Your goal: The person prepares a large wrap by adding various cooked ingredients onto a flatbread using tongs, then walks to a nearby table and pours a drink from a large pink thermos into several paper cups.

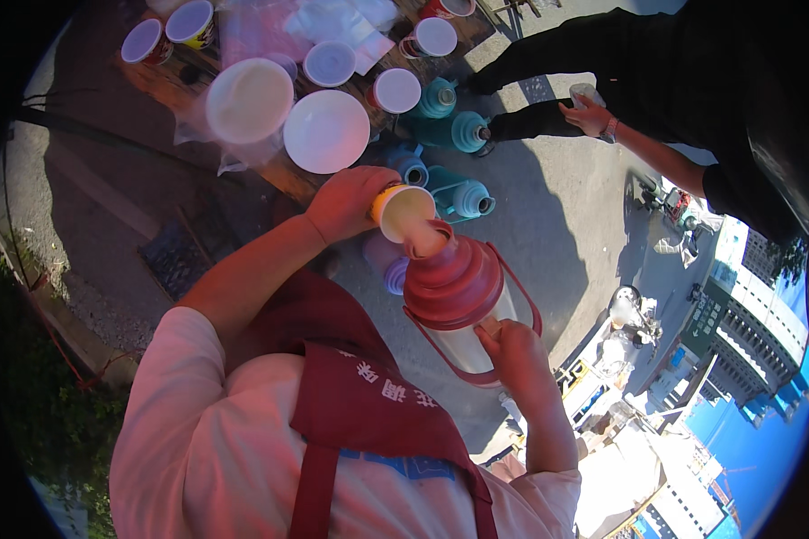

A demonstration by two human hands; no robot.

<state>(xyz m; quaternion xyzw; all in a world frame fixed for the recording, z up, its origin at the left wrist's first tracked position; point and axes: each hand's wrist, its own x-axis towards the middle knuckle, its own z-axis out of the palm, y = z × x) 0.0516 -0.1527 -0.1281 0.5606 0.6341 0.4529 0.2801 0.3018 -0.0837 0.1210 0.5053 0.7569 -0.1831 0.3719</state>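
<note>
My left hand point(350, 202) grips a yellow-sided paper cup point(404, 209) at the centre. The cup's mouth is close to the spout of a red-topped thermos flask point(455, 283), which tilts towards it; pale liquid shows between cup and spout. The handle on the flask's side is in the grip of my right hand point(519, 357). The flask has a pale body and a red carrying strap. Just beyond the cup, a white lidded tub point(326, 131) and a second, plastic-wrapped one point(249, 101) stand at the edge of a wooden table point(286, 178).
Several lidded cups point(398, 90) and plastic bags point(337, 23) lie on the table. Teal flasks point(462, 195) stand on the ground beside it, and a purple flask point(387, 263) is behind mine. A person in black point(620, 67) stands at upper right, holding something in one hand.
</note>
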